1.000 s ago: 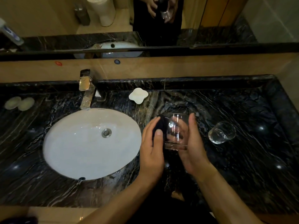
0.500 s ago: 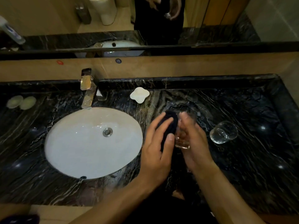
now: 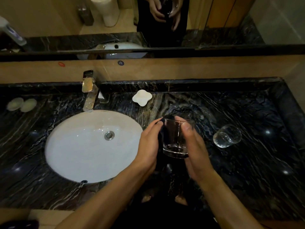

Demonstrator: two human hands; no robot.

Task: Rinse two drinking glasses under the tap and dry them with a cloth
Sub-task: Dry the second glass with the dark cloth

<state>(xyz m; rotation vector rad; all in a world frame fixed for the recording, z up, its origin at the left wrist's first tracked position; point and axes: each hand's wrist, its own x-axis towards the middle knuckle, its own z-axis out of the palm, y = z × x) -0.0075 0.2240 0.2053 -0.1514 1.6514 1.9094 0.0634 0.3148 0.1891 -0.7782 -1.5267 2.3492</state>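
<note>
While a clear glass is held upright between both hands, the right hand is curled round its right wall and a dark cloth is pressed to its left wall by the left hand. Two glasses are counted: the second glass is seen on the counter, well right of the right fingers.

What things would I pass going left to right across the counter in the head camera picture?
Two pale soaps → tap → sink → white dish → left hand with dark cloth → held glass → right hand → second glass, lying on its side.
</note>
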